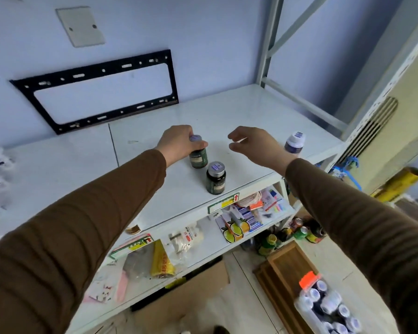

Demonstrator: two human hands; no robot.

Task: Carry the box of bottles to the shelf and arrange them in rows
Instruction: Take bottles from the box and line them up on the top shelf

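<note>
My left hand [176,142] grips the top of a dark green bottle [198,158] that stands upright on the white top shelf [227,116]. A second dark green bottle [216,178] with a silver cap stands just in front of it, near the shelf's front edge. My right hand [253,144] hovers over the shelf to the right, fingers apart and holding nothing. Behind its wrist stands a dark blue bottle [295,143] with a white cap. The clear box [328,307] with several white-capped bottles sits on the floor at the lower right.
A lower shelf [203,244] holds packets, cartons and bags. Cans and a wooden tray [285,268] sit on the floor beside the rack. A black metal bracket [101,90] hangs on the wall behind; white rack posts [268,42] rise at the right.
</note>
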